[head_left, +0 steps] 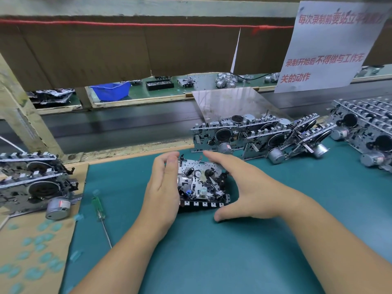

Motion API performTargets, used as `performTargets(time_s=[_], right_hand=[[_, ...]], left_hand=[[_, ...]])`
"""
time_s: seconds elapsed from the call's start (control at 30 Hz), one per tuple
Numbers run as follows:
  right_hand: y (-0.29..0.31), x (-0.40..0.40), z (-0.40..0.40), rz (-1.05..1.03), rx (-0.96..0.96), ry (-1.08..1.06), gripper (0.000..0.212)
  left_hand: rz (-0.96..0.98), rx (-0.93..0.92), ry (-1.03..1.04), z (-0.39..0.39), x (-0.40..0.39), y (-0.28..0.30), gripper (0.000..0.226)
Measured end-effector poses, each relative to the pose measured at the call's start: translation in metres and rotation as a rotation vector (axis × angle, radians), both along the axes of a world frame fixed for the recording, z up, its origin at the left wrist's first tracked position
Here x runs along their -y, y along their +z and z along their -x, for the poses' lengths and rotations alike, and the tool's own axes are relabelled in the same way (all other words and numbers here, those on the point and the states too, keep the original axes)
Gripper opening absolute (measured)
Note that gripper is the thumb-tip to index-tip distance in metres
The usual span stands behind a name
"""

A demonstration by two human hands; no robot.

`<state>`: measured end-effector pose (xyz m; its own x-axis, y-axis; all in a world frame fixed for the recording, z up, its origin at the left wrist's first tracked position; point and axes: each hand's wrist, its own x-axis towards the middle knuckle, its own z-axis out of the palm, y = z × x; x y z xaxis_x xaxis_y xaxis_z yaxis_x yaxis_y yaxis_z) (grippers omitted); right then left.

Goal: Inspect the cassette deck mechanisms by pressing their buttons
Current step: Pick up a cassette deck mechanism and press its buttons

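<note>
Metal cassette deck mechanism (pixel 201 183) (buttons nearside)

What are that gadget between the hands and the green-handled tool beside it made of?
The cassette deck mechanism looks like stamped sheet metal, bright and reflective, with some black, probably plastic, parts. The screwdriver seems to have a translucent green plastic handle and a thin grey steel-looking shaft.
</note>
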<state>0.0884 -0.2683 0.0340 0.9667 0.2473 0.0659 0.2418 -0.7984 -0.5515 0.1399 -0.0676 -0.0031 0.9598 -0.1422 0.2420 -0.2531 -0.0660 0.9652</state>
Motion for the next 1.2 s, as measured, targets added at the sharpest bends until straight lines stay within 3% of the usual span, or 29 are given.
performTargets(time_s=[0.27, 0.47, 0.63, 0.87, 1.07, 1.2], right_hand=[[0.004, -0.004, 0.001, 0.017, 0.066, -0.007, 0.106], [0.001, -0.004, 0.001, -0.06, 0.031, -0.09, 0.07], [0.0, -0.007, 0.001, -0.09, 0.029, -0.077, 0.075], [0.001, -0.009, 0.001, -0.094, 0.017, -0.062, 0.073], [0.007, -0.01, 0.005, -0.024, 0.032, -0.05, 0.05], [0.008, -0.026, 0.013, -0.073, 0.147, -0.166, 0.04]], left_hand=[[0.054, 0.023, 0.021, -0.001, -0.001, 0.004, 0.042], [0.07, 0.066, -0.043, 0.001, -0.002, 0.005, 0.033], [0.015, 0.05, -0.084, 0.003, -0.002, 0.005, 0.052], [0.004, 0.122, -0.011, 0.003, -0.002, 0.005, 0.043], [-0.013, 0.136, -0.024, 0.003, -0.002, 0.003, 0.046], [-0.009, 0.182, 0.011, 0.003, -0.003, 0.004, 0.038]])
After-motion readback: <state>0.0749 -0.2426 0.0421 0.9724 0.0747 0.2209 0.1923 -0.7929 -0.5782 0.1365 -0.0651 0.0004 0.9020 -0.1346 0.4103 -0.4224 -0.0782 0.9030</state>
